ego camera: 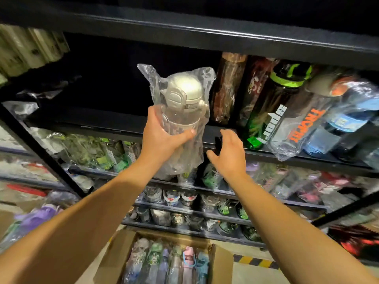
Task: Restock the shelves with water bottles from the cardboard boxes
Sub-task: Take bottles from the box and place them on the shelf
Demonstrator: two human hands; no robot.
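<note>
A clear water bottle [180, 103] with a beige lid, wrapped in a clear plastic bag, is raised upright in front of the dark upper shelf [102, 119]. My left hand [162, 132] grips its body from the left, thumb across the front. My right hand [227, 152] hovers just right of the bottle, fingers loosely spread, holding nothing. Below, an open cardboard box [114, 255] holds several bagged bottles with coloured lids standing in rows.
To the right on the upper shelf stand dark and clear bottles [287, 111], some leaning, one with orange lettering. The left part of that shelf is dark. Lower shelves [184, 212] are packed with wrapped bottles. Yellow-black floor tape [254, 262] lies beside the box.
</note>
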